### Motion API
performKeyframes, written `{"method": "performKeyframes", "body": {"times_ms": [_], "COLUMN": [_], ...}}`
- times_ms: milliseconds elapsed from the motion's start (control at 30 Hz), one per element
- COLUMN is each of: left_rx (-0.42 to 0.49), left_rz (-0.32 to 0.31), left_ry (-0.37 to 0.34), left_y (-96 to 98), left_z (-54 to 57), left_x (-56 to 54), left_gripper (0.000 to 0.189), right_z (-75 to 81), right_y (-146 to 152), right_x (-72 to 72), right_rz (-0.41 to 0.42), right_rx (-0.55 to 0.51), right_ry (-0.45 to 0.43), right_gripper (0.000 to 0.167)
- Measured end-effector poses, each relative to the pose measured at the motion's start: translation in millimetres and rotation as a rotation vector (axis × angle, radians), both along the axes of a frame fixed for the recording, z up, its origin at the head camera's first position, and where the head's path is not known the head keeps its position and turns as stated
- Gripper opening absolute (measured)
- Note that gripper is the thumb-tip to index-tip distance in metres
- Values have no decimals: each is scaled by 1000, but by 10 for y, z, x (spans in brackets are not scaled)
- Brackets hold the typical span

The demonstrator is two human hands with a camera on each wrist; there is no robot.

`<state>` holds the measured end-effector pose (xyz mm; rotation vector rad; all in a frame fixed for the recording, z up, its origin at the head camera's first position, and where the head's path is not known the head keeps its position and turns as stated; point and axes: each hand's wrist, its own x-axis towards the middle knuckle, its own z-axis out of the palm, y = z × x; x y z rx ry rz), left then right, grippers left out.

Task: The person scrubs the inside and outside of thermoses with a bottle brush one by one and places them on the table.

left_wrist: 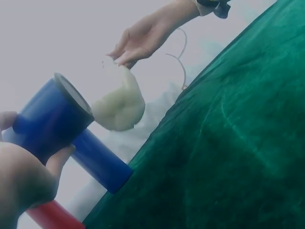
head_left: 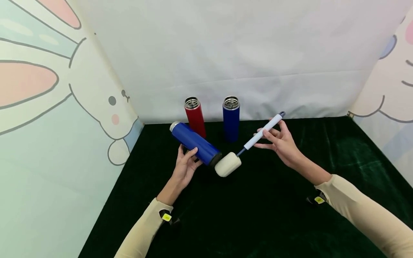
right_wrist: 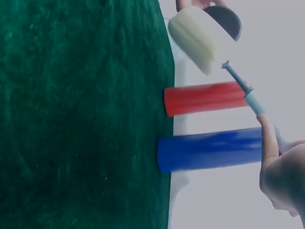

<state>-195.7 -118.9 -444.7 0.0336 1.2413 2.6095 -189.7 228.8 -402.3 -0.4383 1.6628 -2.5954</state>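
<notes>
My left hand (head_left: 185, 166) grips a blue bottle (head_left: 195, 143) that is tilted, its open metal mouth up to the left and its black base down to the right. With the right hand (head_left: 282, 143) I hold a bottle brush by its pale blue handle (head_left: 262, 132). Its thick white sponge head (head_left: 228, 165) points down left, right beside the base of the held bottle. In the left wrist view the sponge head (left_wrist: 119, 107) overlaps the edge of the bottle base (left_wrist: 74, 95). The right wrist view shows the brush's thin stem (right_wrist: 236, 76) beyond my fingers.
Behind my hands, a red bottle (head_left: 196, 120) and a second blue bottle (head_left: 231, 122) stand upright and uncapped on the dark green cloth (head_left: 258, 215). A white backdrop (head_left: 258, 53) rises at the rear, and a wall with a rabbit drawing (head_left: 96, 93) stands on the left.
</notes>
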Motion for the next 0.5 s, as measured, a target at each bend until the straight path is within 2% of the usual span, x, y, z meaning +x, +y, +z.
{"method": "performKeyframes", "body": {"times_ms": [200, 400, 500], "left_rx": [-26, -17, -12], "left_rz": [20, 30, 29], "left_ry": [17, -6, -17], "left_y": [-5, -75, -97], "left_z": [-16, -43, -53], "left_x": [-12, -38, -35], "left_gripper": [96, 94, 92], "right_z": [39, 69, 40], "right_y": [-77, 53, 127], "right_x": [38, 37, 13], "right_rz": [30, -8, -38], "right_rx": [-35, -184, -201], "right_ry": [57, 60, 67], "right_gripper": [36, 42, 39]}}
